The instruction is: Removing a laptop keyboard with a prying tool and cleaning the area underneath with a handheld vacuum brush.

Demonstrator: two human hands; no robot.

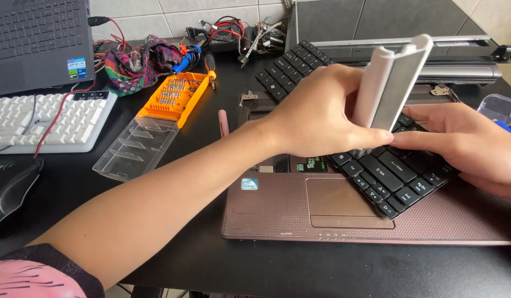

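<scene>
My left hand (pixel 321 113) grips a white flat-handled brush (pixel 396 77), its tip pressed down on a loose black laptop keyboard (pixel 376 171). This keyboard lies askew over the open brown laptop base (pixel 277 212), lifted out of its bay. My right hand (pixel 465 138) rests flat on the keyboard's right part, fingers pointing left and touching my left thumb. A green circuit board (pixel 310 164) shows in the gap left of the keyboard.
An orange screwdriver bit case (pixel 175 96) with a clear lid (pixel 137 149) lies left of the laptop. A white keyboard (pixel 46 121), black mouse (pixel 10 187), another laptop (pixel 37 41), a colourful cloth pouch (pixel 139 63), cables (pixel 228 30) and a clear box (pixel 501 107) surround them.
</scene>
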